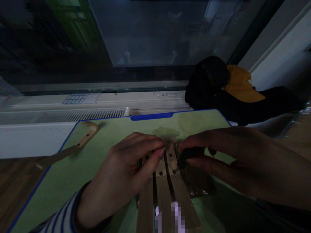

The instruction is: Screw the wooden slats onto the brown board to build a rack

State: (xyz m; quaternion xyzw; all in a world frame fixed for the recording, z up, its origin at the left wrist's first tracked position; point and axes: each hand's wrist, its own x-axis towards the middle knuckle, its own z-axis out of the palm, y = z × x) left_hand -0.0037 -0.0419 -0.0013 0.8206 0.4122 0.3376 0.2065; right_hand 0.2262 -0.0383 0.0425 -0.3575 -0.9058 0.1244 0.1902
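Several pale wooden slats (167, 184) with drilled holes lie side by side on a green table (80, 165) in front of me. My left hand (121, 174) rests on the slats' far end, fingers curled and pinching at the top of one slat. My right hand (233, 161) comes in from the right, closed on a small dark tool (188, 154) whose tip meets a hole in the rightmost slat. What the left fingertips pinch is too small to make out.
A curved wooden piece (75, 146) lies at the table's left edge. A clear plastic bag (198, 183) sits under my right hand. Beyond the blue-edged table are a white radiator ledge (73, 114), a dark window, and a black bag with a yellow cap (239, 84).
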